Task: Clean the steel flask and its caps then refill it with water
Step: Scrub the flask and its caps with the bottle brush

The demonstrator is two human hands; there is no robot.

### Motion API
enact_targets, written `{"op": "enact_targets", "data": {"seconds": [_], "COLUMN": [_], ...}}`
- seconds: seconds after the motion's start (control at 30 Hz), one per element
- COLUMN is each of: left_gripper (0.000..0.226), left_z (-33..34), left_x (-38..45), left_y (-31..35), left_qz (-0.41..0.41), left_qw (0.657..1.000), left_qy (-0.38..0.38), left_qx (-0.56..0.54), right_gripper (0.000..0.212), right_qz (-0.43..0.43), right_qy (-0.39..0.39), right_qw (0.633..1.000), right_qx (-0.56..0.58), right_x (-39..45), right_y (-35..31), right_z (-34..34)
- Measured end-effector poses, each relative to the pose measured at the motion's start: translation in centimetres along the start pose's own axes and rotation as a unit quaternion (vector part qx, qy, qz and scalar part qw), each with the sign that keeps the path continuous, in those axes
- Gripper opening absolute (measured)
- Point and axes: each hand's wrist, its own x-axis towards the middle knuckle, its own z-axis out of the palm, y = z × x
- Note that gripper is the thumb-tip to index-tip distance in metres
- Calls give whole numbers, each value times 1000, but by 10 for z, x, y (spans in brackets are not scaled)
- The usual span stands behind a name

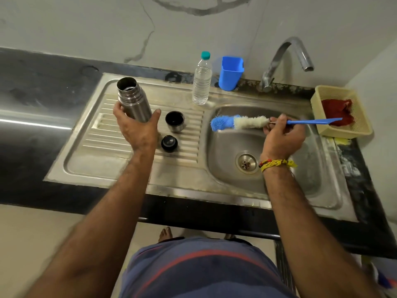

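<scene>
The steel flask (133,100) stands open-mouthed on the ribbed draining board (90,134), its lower body wrapped by the left hand (137,127), thumb on one side, fingers on the other. It is a brushed cylinder with ringed threads at the neck. Just beside it sit the cup cap (174,121), steel with a dark inside, and the black stopper (169,143). The right hand (281,136) pinches the bottle brush (238,123), blue-and-white bristles level over the sink bowl (225,164).

blue cup (231,73), yellow basket (361,125), red cloth (338,111)
</scene>
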Motion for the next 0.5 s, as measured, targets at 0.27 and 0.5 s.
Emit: {"op": "enact_targets", "data": {"seconds": [0.27, 0.5], "left_gripper": [78, 78], "left_z": [-9, -4], "left_x": [28, 0], "left_y": [-2, 29], "left_qz": [35, 184], "left_qw": [999, 978], "left_qy": [-23, -53], "left_qx": [20, 78], "right_gripper": [15, 10], "right_qz": [54, 107], "right_qy": [47, 88], "right_qw": [996, 986], "right_qx": [43, 94], "right_x": [5, 13], "right_y": [8, 7], "right_z": [-28, -53]}}
